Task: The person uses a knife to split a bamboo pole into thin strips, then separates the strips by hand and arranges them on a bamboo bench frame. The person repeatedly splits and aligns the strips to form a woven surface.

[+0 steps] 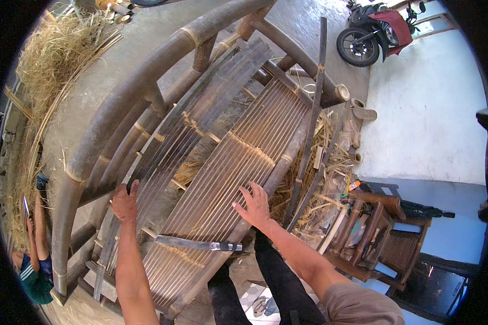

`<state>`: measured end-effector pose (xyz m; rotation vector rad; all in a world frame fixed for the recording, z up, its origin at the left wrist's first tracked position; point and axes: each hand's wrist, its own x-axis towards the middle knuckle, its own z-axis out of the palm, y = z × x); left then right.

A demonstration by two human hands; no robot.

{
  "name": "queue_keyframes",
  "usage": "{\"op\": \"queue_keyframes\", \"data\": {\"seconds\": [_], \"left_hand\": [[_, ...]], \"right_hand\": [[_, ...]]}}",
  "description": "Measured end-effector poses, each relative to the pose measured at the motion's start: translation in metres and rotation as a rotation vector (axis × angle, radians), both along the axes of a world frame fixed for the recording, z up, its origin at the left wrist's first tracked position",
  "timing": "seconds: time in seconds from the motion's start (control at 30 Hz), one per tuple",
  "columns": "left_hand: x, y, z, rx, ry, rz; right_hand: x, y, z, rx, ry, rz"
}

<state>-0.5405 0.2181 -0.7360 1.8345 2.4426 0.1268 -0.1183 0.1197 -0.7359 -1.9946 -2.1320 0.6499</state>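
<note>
Bamboo bench (146,67) stands left to centre, its seat seemingly part filled: dark strips (222,89) left, a remaining gap, then slats (211,189) in rows. My left hand (126,206) curls at the strips, whether pinching I cannot tell; my right hand (255,208) spreads, holding nothing, over the slats.

Before you, a long grey metal-bladed knife (198,244) lies on the brown slatted bamboo seat (214,197), lower centre; beyond, upper right, stands a red-and-black motorcycle (386,32).
</note>
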Motion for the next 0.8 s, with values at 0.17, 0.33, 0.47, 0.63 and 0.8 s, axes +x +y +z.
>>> {"op": "queue_keyframes", "data": {"seconds": [0.17,0.33,0.47,0.63,0.8], "left_hand": [[0.0,-0.004,-0.002,0.077,-0.037,-0.019],[0.007,-0.012,0.008,-0.044,-0.083,-0.019],[0.011,-0.013,0.009,-0.054,-0.097,-0.011],[-0.003,-0.006,0.012,-0.019,-0.016,0.041],[-0.014,0.008,0.025,-0.042,0.016,0.058]], "right_hand": [[-0.006,0.0,0.003,0.018,-0.041,0.001],[-0.009,0.002,0.006,0.007,-0.036,-0.005],[-0.009,0.003,0.004,0.021,-0.014,-0.011],[-0.006,0.002,0.002,-0.052,-0.027,-0.015],[-0.007,0.002,0.003,-0.062,-0.04,-0.018]]}}
